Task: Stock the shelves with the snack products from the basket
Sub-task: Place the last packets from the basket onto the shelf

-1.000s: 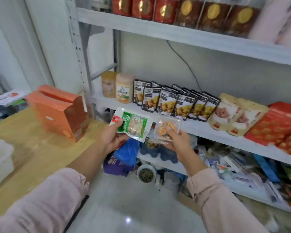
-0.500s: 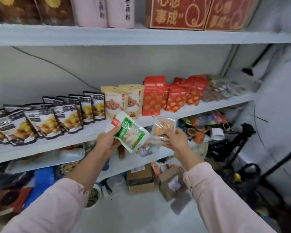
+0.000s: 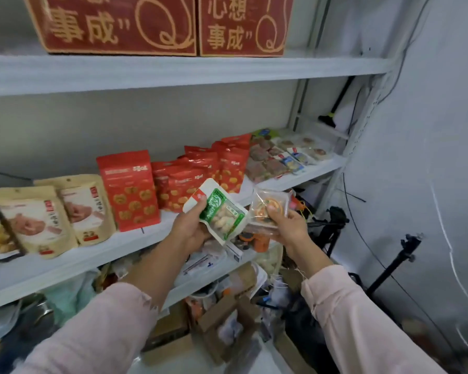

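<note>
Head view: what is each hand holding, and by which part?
Left hand grips the green-and-white packet along its left edge; right hand pinches the clear-wrapped pastry at its lower right corner.

On the top shelf (image 3: pixel 173 71), the right carton (image 3: pixel 243 22) at 12 o'clock is showing the gold characters 心想事成 in two rows, with a closing quotation mark after them. The left carton (image 3: pixel 114 22) at 11 o'clock is showing 事成 with the same mark, its upper row being cut by the edge. The print on the red pouches (image 3: pixel 130 193) at 9 o'clock and on the green and white packet (image 3: pixel 222 214) is looking too blurred to read.
</note>
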